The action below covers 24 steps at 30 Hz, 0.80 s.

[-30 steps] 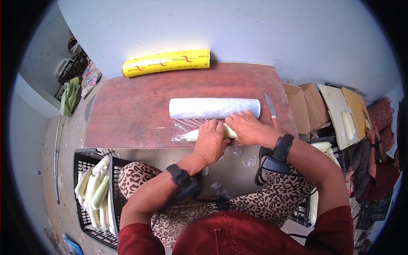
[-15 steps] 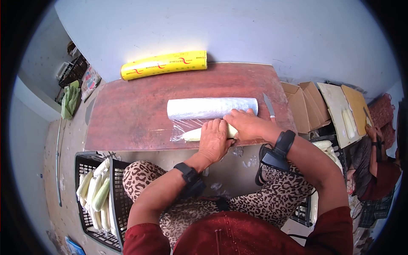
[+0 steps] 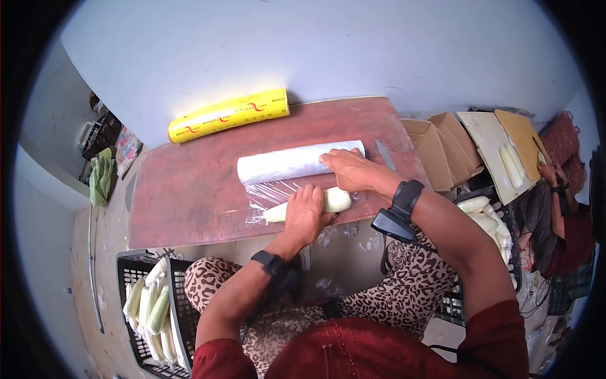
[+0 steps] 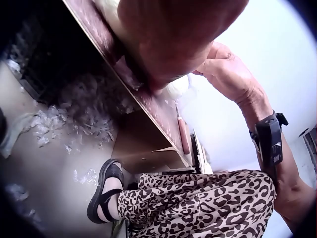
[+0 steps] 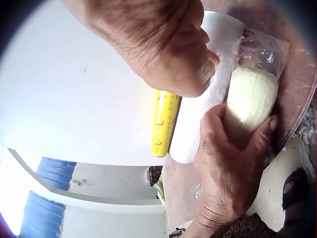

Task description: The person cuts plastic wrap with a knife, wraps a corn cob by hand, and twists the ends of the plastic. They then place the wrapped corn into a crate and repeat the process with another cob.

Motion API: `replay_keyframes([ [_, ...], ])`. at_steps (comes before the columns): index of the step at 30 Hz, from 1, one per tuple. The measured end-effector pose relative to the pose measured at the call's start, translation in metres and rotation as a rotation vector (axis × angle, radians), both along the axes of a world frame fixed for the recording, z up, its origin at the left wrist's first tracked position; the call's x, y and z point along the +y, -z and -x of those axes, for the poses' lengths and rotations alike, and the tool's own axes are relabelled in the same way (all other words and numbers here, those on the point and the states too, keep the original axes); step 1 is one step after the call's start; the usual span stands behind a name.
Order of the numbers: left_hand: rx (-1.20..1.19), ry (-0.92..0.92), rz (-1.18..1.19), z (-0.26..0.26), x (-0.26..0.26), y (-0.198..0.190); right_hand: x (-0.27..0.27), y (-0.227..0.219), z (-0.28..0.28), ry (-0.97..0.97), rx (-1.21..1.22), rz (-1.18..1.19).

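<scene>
My left hand point(image 3: 304, 211) grips a pale green ear of corn point(image 3: 338, 199) lying on a sheet of cling film point(image 3: 271, 194) near the table's front edge. In the right wrist view its thumb and fingers lie around the corn's near part, leaving the rounded end uncovered. The sheet comes off a white roll of cling film point(image 3: 278, 164) just behind the corn. Across the right end of that roll rests my right hand point(image 3: 353, 170), its fingers reaching over the top and the thumb low on the near side. The left wrist view shows mostly the underside of my left hand.
A yellow printed roll point(image 3: 230, 115) lies at the table's point(image 3: 183, 196) back edge. A knife point(image 3: 385, 155) is right of the white roll. Crates of corn point(image 3: 151, 303) stand at both sides below. Cardboard point(image 3: 442, 151) and another person's hands point(image 3: 550, 172) are at far right.
My right hand has shifted from the corn's right end up onto the roll, uncovering that end. My left hand stays on the corn. The whole head view has tilted and shifted slightly.
</scene>
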State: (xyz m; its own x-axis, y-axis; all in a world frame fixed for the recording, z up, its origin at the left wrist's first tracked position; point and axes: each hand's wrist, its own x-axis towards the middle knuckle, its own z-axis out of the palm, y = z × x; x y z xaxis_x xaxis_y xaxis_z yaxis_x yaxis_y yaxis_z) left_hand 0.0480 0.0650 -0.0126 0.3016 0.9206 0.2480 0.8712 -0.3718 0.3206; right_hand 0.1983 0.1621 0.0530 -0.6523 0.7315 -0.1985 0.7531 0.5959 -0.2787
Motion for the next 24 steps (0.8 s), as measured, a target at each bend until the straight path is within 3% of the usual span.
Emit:
replay_keyframes([
  [7,-0.012,0.024,0.046,0.002,0.000,0.000,0.012,0.008,-0.010,-0.015,0.124,-0.019],
  [10,-0.047,0.009,0.174,0.005,0.008,-0.005,0.009,0.011,-0.015,-0.037,0.166,-0.039],
  [19,-0.072,0.073,0.196,0.015,0.016,-0.007,-0.019,-0.014,-0.013,-0.121,-0.016,0.173],
  [24,-0.052,0.067,0.177,0.015,0.015,-0.006,-0.017,0.011,-0.022,-0.087,-0.143,0.120],
])
